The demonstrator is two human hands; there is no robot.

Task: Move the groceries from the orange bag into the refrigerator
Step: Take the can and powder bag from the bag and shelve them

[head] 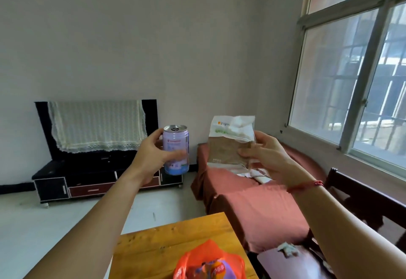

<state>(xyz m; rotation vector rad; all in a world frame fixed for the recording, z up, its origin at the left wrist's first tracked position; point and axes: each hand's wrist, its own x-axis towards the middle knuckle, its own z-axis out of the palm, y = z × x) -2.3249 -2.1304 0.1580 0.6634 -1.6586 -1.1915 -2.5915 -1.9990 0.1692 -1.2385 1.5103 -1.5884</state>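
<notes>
My left hand [151,153] holds a pale purple drink can [176,149] upright at arm's length, in the middle of the view. My right hand [265,157] grips a clear packet of brown grain [230,144] with a white crumpled top, held up beside the can. The orange bag [208,261] lies open on the wooden table [153,245] at the bottom of the view, with a purple and orange snack packet [217,271] showing inside. No refrigerator is in view.
A black TV cabinet [87,182] carries a television [151,125] draped with a lace cloth against the far wall. A sofa with a red cover [252,208] runs along the right under a barred window [362,81]. Pale floor lies between.
</notes>
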